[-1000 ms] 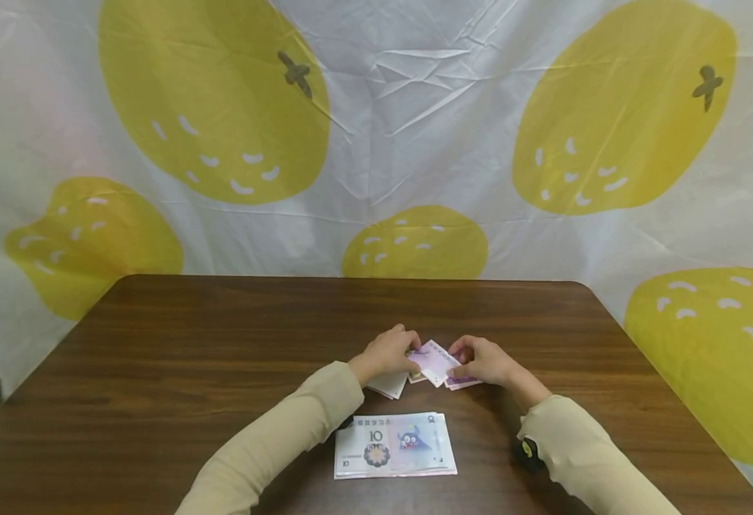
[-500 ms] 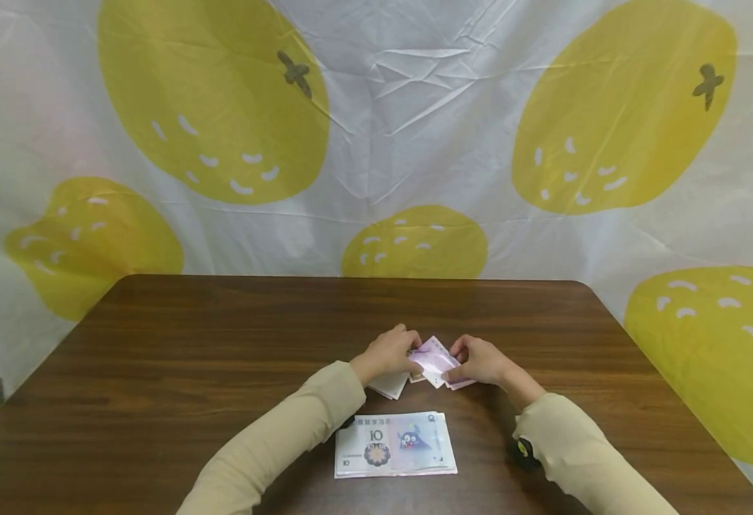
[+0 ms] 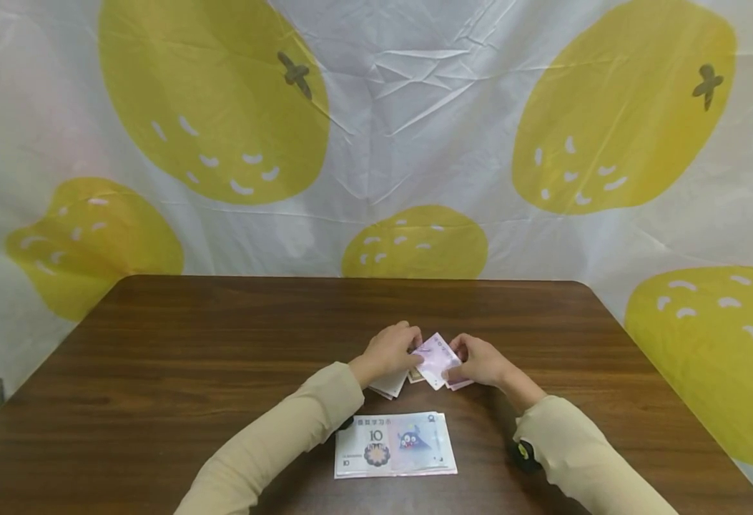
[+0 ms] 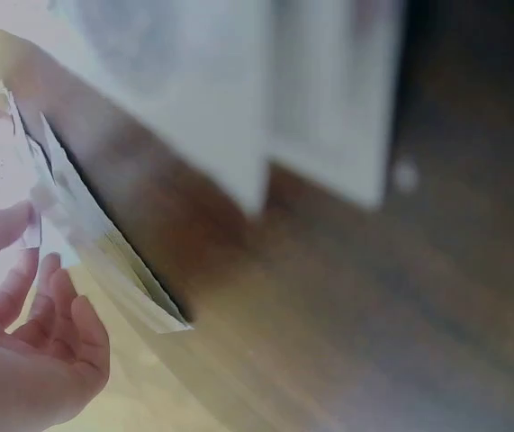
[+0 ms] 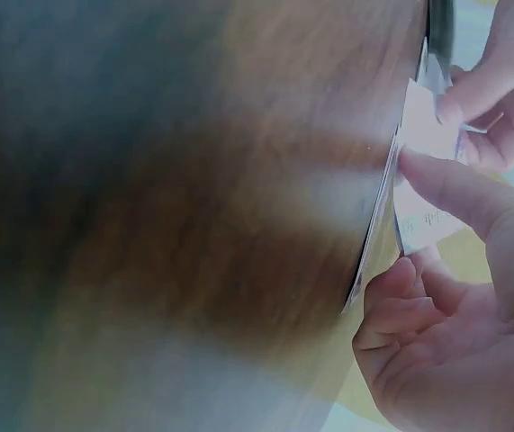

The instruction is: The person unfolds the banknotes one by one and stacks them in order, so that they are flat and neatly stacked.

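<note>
Between the two hands, a purple banknote [image 3: 437,361] is tilted over other notes in the head view. My left hand [image 3: 389,350] pinches its left side, with the thumb on the face. My right hand [image 3: 484,361] holds the right side between thumb and fingers, as the right wrist view also shows on the pale note [image 5: 428,216]. Beneath lie more purple notes [image 3: 460,384] at the right, a brownish note [image 3: 416,375] in the middle and whitish notes [image 3: 389,387] under the left hand. Their far parts are hidden by the hands.
A stack of play banknotes [image 3: 395,450] marked 10 lies nearer the body, just below the hands. The brown wooden table [image 3: 222,322] ends at a curtain [image 3: 376,143] with yellow fruit prints. Dark straps [image 3: 525,454] sit at the sleeves.
The purple banknote has shifted slightly away from the body and turned a little. The right hand has moved slightly left onto its edge. The stack marked 10 stays put.
</note>
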A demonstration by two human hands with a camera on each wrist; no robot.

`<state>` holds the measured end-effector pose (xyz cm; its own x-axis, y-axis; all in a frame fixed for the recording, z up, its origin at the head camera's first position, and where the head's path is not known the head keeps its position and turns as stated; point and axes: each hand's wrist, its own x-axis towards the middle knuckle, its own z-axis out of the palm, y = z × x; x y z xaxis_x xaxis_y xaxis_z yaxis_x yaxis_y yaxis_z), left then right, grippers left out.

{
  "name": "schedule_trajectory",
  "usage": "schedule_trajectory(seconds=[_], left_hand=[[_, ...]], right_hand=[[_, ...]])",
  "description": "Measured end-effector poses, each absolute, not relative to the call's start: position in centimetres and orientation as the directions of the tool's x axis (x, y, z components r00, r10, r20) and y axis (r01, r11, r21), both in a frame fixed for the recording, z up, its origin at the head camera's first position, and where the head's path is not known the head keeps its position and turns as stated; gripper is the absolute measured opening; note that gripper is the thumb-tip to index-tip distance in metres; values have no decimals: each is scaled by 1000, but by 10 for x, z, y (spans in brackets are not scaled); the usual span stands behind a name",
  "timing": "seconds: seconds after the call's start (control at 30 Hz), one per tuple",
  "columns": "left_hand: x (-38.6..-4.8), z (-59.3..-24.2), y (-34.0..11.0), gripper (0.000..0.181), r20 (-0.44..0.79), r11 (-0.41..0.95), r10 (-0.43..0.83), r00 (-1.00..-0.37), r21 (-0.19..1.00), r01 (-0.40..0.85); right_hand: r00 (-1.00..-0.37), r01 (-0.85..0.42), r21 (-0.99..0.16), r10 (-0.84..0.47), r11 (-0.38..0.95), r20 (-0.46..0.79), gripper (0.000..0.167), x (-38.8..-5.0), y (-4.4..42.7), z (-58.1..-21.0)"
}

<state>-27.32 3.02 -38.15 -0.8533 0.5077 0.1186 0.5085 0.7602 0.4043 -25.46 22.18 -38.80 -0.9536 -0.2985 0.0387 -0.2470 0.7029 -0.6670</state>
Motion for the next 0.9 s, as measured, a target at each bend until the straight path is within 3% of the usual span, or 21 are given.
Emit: schedule_trajectory(seconds=[0.17,0.5,0.67,0.9], left_hand=[[-277,-384,25,12,174,666,488,-855,559,494],[-279,-386,9,10,167,472,453,-875,788,395],[-278,-388,3,10,158,399,460,-874,842,362],[-273,-387,-4,13,179,356,479,-860,856,376]], right_hand=[[-960,-205,-737,-280,645,22,16,-255,224,-387],[-949,-84,-887,-307,453,-67,24,-249,228,-377],[-937,-59,-925,-339,376,-78,26,-248,228,-377],[-921,-93,-926,-385,366,-60,26,-245,223,-378]])
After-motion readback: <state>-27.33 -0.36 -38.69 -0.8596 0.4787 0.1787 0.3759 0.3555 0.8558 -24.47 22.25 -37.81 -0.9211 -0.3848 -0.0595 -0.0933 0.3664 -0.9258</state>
